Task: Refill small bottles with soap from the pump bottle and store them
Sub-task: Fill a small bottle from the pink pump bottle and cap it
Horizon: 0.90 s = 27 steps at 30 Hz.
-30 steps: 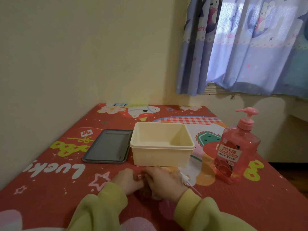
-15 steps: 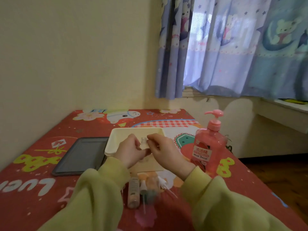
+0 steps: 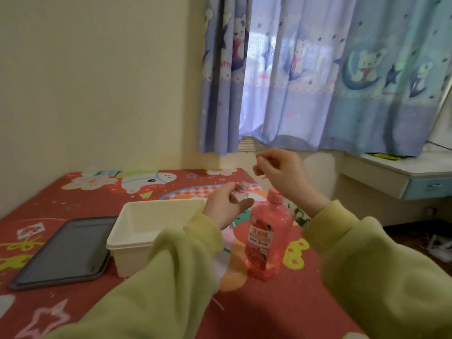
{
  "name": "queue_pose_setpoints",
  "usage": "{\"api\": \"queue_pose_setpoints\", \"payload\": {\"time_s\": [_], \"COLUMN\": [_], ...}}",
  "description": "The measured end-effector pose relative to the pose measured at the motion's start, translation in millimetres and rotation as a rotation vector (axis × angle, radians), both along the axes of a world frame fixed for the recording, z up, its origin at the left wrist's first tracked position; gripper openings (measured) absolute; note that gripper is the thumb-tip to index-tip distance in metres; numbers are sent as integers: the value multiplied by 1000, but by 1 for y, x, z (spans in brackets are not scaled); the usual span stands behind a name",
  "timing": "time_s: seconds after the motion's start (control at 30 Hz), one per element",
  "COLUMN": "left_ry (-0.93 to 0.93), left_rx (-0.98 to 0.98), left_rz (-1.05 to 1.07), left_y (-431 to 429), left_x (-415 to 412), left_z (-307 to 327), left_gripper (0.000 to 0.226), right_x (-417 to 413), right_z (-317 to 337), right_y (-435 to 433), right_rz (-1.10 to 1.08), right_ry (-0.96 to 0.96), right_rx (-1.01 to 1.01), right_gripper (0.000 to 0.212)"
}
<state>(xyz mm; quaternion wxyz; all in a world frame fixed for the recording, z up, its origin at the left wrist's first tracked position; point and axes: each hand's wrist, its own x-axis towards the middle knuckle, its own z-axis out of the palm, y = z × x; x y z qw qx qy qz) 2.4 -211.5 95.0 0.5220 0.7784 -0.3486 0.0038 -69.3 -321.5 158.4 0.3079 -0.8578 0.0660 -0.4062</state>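
Note:
My left hand (image 3: 223, 207) grips a small clear bottle (image 3: 241, 192) upright in the air, just left of the pink pump bottle (image 3: 269, 237). My right hand (image 3: 281, 173) is raised above the pump head, and its fingertips pinch a small blurred thing that looks like the bottle's cap. The pump bottle stands on the red table (image 3: 281, 304); its nozzle (image 3: 263, 178) shows just under my right hand. The other small bottles are hidden behind my green sleeves.
A cream plastic box (image 3: 156, 243) stands open left of the pump bottle, with a flat grey tray (image 3: 66, 252) beside it. The wall runs along the table's left and far sides. Curtains and a white shelf (image 3: 391, 172) are at the right.
Both hands rose from the table with the small bottle. They were joined at its top; now my right hand has pulled up and to the right. The view shifted right.

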Motion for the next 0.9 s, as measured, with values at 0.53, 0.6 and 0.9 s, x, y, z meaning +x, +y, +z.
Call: {"api": "queue_pose_setpoints", "payload": {"time_s": [0.53, 0.6, 0.9], "left_ry": [-143, -166, -247], "left_rx": [73, 64, 60], "left_rz": [66, 78, 43], "left_y": [-36, -37, -38], "left_x": [5, 5, 7], "left_z": [8, 8, 9], "left_gripper": [47, 46, 38], "right_x": [44, 47, 61], "right_z": [32, 30, 24], "right_y": [-35, -36, -43], "right_rz": [-13, -2, -19], "right_ry": [39, 62, 335], "right_rx": [75, 93, 81], "right_gripper": [21, 21, 31]}}
